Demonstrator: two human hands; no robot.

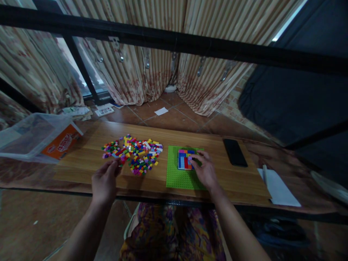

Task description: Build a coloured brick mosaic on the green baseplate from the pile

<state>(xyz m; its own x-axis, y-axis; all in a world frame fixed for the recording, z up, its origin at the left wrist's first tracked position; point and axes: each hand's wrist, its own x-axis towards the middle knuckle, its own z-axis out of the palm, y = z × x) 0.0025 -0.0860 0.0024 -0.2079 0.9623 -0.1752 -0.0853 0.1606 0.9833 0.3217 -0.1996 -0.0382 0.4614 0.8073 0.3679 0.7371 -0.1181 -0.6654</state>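
My left hand is at the near left edge of a loose pile of small coloured toy bricks. Its thumb and fingers are pinched together, and whatever is between the tips is too small to make out. A green studded baseplate lies to the right of the pile. On it sits a square block of joined bricks in blue, red, orange and purple. My right hand reaches over the baseplate's right side, thumb and forefinger closed about a small purple toy brick at the block's right part. The hand hides that edge.
On the wooden board, a black phone lies right of the baseplate. A clear plastic box with an orange label stands at the left. White paper with a pen-like object rests at the right. A dark bar crosses above.
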